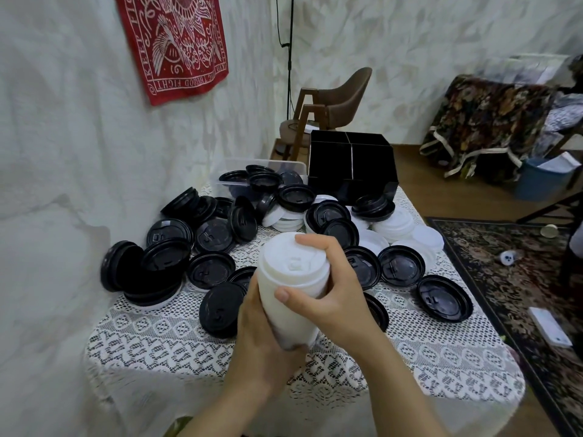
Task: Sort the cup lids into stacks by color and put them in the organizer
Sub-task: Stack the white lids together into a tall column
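Head view: I see the white lid stack held above the table, left hand curled round its hidden base, right hand gripping its top. Black lids spread from 9 to 3 o'clock; the organizer stands at 1 o'clock, insides too dark to read.

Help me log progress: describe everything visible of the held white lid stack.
The stack of white lids is a tall nested column of matte white plastic, tilted, its top lid showing a square sip tab. The left hand grips its lower end, the right hand wraps its upper part, above the lace-covered table.
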